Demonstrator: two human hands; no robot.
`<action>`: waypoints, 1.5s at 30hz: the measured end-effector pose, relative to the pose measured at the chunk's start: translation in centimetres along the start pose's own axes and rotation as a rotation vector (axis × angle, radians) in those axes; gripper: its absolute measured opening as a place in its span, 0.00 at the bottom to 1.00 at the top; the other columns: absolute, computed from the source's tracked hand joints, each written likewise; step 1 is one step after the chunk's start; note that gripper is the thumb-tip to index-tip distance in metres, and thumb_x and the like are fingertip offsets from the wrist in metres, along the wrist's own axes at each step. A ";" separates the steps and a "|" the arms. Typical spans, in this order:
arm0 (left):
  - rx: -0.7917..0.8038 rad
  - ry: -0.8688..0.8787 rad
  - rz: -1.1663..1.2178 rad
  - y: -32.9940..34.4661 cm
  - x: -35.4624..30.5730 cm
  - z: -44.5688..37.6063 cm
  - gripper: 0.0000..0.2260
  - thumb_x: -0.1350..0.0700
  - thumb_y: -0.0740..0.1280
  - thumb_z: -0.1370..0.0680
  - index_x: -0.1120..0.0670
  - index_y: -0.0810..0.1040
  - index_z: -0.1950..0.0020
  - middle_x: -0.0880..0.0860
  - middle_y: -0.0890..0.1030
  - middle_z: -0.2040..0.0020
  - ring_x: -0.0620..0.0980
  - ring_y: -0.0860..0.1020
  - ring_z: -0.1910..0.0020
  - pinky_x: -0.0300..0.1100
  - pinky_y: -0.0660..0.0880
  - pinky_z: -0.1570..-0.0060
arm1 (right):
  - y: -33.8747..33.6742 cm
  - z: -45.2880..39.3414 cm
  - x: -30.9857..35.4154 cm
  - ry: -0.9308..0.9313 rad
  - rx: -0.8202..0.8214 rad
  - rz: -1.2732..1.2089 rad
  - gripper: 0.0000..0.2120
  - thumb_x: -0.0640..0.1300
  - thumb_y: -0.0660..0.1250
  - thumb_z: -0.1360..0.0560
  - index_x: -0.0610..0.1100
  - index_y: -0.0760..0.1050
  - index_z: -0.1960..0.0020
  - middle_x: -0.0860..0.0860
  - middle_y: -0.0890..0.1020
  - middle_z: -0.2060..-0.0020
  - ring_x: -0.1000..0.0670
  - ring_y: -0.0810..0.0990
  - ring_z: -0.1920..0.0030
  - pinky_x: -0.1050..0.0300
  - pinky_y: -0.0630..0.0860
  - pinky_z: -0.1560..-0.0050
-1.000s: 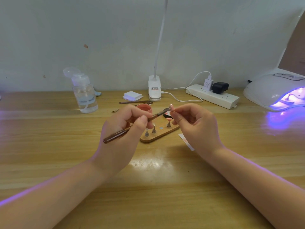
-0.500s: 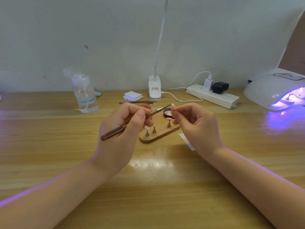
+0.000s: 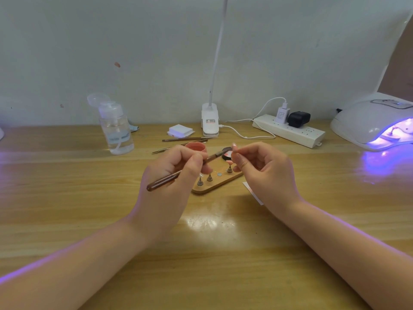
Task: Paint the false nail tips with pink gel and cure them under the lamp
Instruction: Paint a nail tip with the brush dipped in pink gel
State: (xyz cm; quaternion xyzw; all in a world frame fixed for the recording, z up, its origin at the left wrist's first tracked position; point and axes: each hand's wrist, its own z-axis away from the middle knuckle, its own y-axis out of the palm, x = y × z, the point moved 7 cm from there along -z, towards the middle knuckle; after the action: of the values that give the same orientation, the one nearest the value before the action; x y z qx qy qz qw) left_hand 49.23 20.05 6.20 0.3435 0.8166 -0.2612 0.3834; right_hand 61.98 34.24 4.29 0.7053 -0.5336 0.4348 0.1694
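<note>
My left hand [image 3: 169, 175] grips a brown gel brush [image 3: 163, 182] like a pen, its bristle end pointing right toward a pink nail tip [image 3: 234, 146]. My right hand [image 3: 266, 171] pinches that tip on its small stand, held above the wooden holder board [image 3: 214, 185]. The board carries several metal pegs and one more pink tip [image 3: 229, 162]. A pink gel jar [image 3: 196, 147] and its dark lid [image 3: 226, 151] sit just behind the hands. The white curing lamp [image 3: 371, 121] glows violet at the far right.
A clear pump bottle [image 3: 116, 130] stands at the back left. White pads [image 3: 180, 131], spare tools [image 3: 185, 139], a clip lamp base [image 3: 209, 121] and a power strip [image 3: 290, 130] line the back of the wooden table [image 3: 201, 265]. A paper strip [image 3: 254, 194] lies by my right wrist.
The brush in my left hand has shifted slightly, its tip staying close to the nail tip in my right hand. Both hands sit a touch higher over the board.
</note>
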 end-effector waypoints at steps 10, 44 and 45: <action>-0.064 -0.017 0.100 -0.4 0.2 -0.2 0.07 0.59 0.62 0.19 0.55 0.80 0.52 0.51 0.85 0.59 0.42 0.82 0.58 0.30 0.75 0.58 | 0.0 0.2 0.0 0.026 -0.010 0.020 0.04 0.41 0.72 0.27 0.44 0.81 0.52 0.52 0.84 0.64 0.53 0.84 0.63 0.52 0.82 0.57; -0.169 -0.410 0.308 0.3 3.4 0.9 0.14 0.55 0.63 0.19 0.41 0.83 0.60 0.46 0.85 0.51 0.44 0.82 0.50 0.57 0.75 0.41 | 2.0 -0.1 -2.5 0.148 0.162 0.664 0.10 0.56 0.69 0.27 0.52 0.84 0.52 0.56 0.84 0.58 0.53 0.81 0.54 0.58 0.74 0.57; -0.166 -0.409 0.308 0.3 3.5 1.0 0.14 0.55 0.63 0.19 0.41 0.83 0.60 0.46 0.85 0.51 0.44 0.82 0.50 0.57 0.75 0.41 | 2.1 0.0 -2.3 0.133 0.163 0.678 0.11 0.56 0.69 0.27 0.52 0.84 0.52 0.55 0.85 0.56 0.52 0.81 0.53 0.57 0.76 0.55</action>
State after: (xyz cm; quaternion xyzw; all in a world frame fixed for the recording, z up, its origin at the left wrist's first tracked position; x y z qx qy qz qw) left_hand 48.23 20.80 2.83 0.3711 0.6788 -0.1957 0.6027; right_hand 60.02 34.82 2.01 0.4696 -0.6885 0.5527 -0.0070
